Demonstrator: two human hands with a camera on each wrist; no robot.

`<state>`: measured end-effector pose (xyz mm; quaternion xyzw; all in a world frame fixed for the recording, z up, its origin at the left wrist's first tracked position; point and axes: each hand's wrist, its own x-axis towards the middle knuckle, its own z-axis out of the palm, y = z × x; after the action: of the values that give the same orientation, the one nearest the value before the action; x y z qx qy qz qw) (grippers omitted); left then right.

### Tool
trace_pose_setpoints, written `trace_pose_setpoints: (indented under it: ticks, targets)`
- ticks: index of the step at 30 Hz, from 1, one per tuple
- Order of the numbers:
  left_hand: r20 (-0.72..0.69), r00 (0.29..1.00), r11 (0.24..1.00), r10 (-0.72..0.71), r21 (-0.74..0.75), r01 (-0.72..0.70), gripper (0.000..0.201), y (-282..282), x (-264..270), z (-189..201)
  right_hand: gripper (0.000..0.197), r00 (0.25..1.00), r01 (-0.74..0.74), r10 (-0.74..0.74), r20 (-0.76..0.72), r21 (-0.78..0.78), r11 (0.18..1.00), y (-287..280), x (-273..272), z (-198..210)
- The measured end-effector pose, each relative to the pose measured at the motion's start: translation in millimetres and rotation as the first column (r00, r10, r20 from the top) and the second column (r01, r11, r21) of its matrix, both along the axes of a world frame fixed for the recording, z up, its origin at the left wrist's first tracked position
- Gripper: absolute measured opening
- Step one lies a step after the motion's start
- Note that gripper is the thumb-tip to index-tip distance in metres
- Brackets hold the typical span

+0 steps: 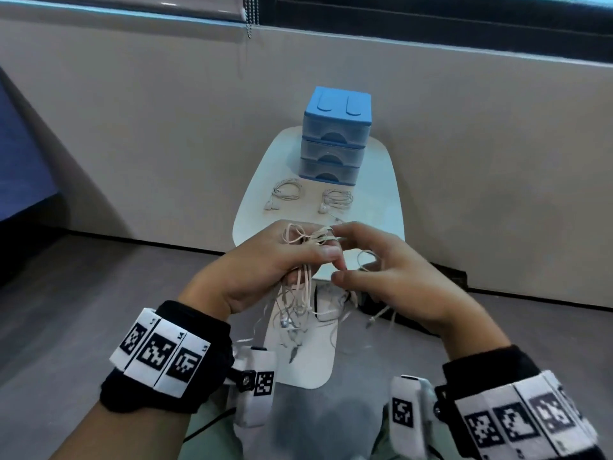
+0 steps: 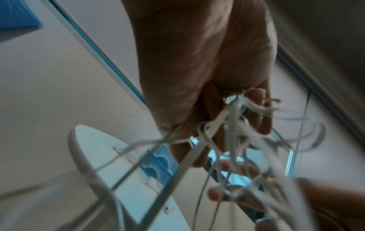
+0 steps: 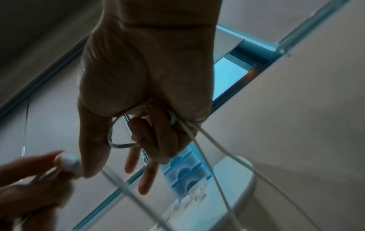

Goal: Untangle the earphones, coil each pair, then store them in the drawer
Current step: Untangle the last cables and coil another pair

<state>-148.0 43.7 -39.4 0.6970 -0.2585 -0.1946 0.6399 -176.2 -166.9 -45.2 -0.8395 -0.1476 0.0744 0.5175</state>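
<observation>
A tangle of pale earphone cords [image 1: 305, 239] is held up over the near edge of a small white table [image 1: 374, 194]. My left hand [image 1: 292, 260] grips the bundle, and loose ends and an earbud hang below it [image 1: 295, 313]. In the left wrist view the cords [image 2: 233, 125] spill from the fist [image 2: 207, 62]. My right hand [image 1: 381, 270] is beside it, and its lower fingers [image 3: 158, 137] curl round a cord loop [image 3: 118, 145]. Two coiled pairs [image 1: 285, 192] [image 1: 336, 199] lie in front of a blue three-drawer unit [image 1: 336, 137], all drawers closed.
The table stands against a grey wall [image 1: 464, 144] on a grey floor. A blind's bead chain [image 1: 249, 14] hangs above. A blue surface [image 1: 20, 154] is at the far left. Dark items [image 1: 384, 307] lie on the floor under the hands.
</observation>
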Motion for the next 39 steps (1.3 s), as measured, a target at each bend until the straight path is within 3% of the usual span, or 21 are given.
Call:
trace_pose_setpoints:
  ticks: [2,7,11,16,20,25,30,35,39]
  targets:
    - [0.026,0.999,0.999,-0.023,0.046,0.022,0.014,2.9,-1.0,1.1,0.005,1.0,-0.007,0.007,-0.01,0.03,1.0,7.3,0.9,-0.5]
    - [-0.011,1.0,0.995,-0.005,0.098,0.007,0.011,14.7,1.7,-5.2,0.034,0.996,0.078,-0.079,0.036,0.041,0.996,-1.0,4.3,16.3]
    - [-0.036,0.999,0.995,0.006,0.095,-0.003,0.01,18.6,1.8,-13.8,0.039,0.996,0.07,-0.078,0.044,0.159,0.985,-8.0,-0.7,38.5]
    - [-0.025,1.0,0.996,0.017,0.083,-0.015,0.034,13.8,-0.1,-15.8,0.032,0.984,0.125,-0.15,0.095,0.235,0.964,-4.5,-7.6,51.7]
    - [-0.012,0.998,0.998,0.065,0.024,-0.065,0.033,10.7,-1.3,-9.8,0.035,0.982,0.186,-0.189,-0.004,0.18,0.966,-5.9,-7.0,44.0]
    - [0.013,0.995,0.994,0.102,0.041,-0.103,0.028,11.9,-1.6,-8.5,0.021,0.976,0.139,-0.123,-0.181,0.077,0.987,-0.1,-11.5,40.1]
    - [-0.001,0.992,0.991,0.13,0.02,-0.13,0.012,12.2,-3.0,-9.7,0.027,0.984,0.143,-0.142,-0.112,-0.002,0.99,4.1,-4.4,33.2]
    - [0.002,0.992,0.991,0.13,0.018,-0.13,0.03,10.0,-3.0,-8.5,0.026,0.992,0.106,-0.115,-0.042,-0.172,0.979,5.5,1.3,22.1]
    - [0.013,0.99,0.989,0.141,0.032,-0.142,0.019,7.7,0.5,-7.6,0.02,0.99,0.139,-0.123,0.072,-0.274,0.952,3.7,4.3,11.3]
